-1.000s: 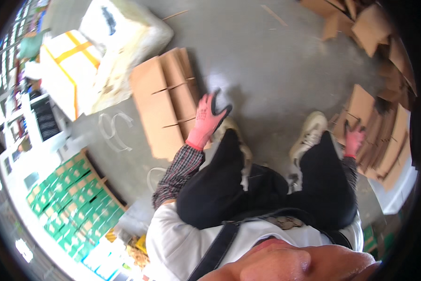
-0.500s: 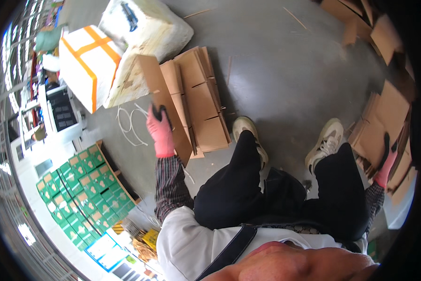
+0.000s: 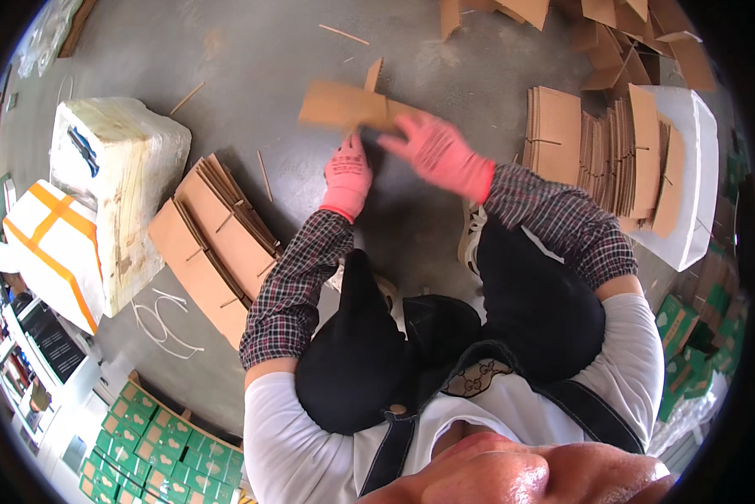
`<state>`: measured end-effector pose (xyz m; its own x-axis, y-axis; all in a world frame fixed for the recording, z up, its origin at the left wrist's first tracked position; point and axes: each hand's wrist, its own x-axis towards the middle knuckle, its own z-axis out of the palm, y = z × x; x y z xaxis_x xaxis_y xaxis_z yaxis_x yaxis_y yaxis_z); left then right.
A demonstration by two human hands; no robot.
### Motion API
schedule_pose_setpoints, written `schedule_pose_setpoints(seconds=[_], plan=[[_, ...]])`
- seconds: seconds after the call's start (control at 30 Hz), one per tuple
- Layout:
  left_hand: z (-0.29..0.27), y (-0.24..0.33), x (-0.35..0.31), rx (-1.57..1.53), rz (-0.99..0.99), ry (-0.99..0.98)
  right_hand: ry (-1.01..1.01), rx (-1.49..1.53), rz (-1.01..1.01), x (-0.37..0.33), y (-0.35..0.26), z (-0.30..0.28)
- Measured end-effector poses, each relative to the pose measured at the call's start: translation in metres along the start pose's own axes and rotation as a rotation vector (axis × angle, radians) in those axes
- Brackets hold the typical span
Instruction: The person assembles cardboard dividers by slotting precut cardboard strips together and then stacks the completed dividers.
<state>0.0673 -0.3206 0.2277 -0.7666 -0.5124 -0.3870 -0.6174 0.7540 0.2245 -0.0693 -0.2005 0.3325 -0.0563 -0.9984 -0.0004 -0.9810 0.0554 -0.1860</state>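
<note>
A flat brown cardboard sheet (image 3: 344, 106) is held above the grey concrete floor (image 3: 251, 76) in front of me. My left hand (image 3: 348, 175), in a pink glove, grips its lower edge from underneath. My right hand (image 3: 435, 151), also pink-gloved and blurred by motion, lies on the sheet's right end with fingers spread over it. Both forearms wear plaid sleeves. My dark-trousered knees and one pale shoe (image 3: 471, 237) are below the hands.
A pile of flattened cardboard blanks (image 3: 214, 239) lies at my left, beside a white wrapped bale (image 3: 117, 185) and an orange-taped white box (image 3: 46, 252). More upright cardboard blanks (image 3: 613, 151) stand on a white slab at right. Green cartons (image 3: 155, 454) fill the lower left.
Both hands have come together in front of me on one cardboard sheet. Half a second ago the left hand was over the pile at left and the right hand hung far right.
</note>
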Motion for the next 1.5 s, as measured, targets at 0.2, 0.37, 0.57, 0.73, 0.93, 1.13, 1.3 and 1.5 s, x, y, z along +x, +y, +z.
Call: schedule_pose_setpoints(seconds=[0.2, 0.37, 0.57, 0.73, 0.93, 1.13, 1.3, 1.5], plan=[[0.081, -0.053, -0.021, -0.812, 0.141, 0.036, -0.141, 0.005, -0.038, 0.009, -0.054, -0.013], [-0.001, -0.004, -0.009, 0.025, -0.020, -0.396, -0.169, -0.067, -0.062, 0.026, -0.032, 0.019], [-0.008, -0.007, -0.020, -0.082, -0.044, -0.045, -0.179, 0.031, 0.068, 0.044, -0.016, 0.038], [-0.009, 0.005, -0.022, -0.081, 0.032, 0.015, -0.109, -0.028, 0.003, 0.033, 0.000, 0.042], [-0.005, -0.003, -0.021, -0.266, 0.039, 0.044, -0.108, -0.047, 0.137, 0.031, -0.009, 0.087], [-0.006, -0.011, -0.083, -0.240, 0.024, 0.120, -0.263, 0.082, 0.167, 0.026, 0.017, 0.075], [0.030, -0.067, -0.144, -0.171, -0.066, 0.081, 0.141, -0.040, 0.934, -0.125, 0.120, 0.038], [0.019, -0.037, -0.094, -0.299, -0.047, 0.145, -0.199, -0.275, 1.146, -0.270, 0.119, 0.113]])
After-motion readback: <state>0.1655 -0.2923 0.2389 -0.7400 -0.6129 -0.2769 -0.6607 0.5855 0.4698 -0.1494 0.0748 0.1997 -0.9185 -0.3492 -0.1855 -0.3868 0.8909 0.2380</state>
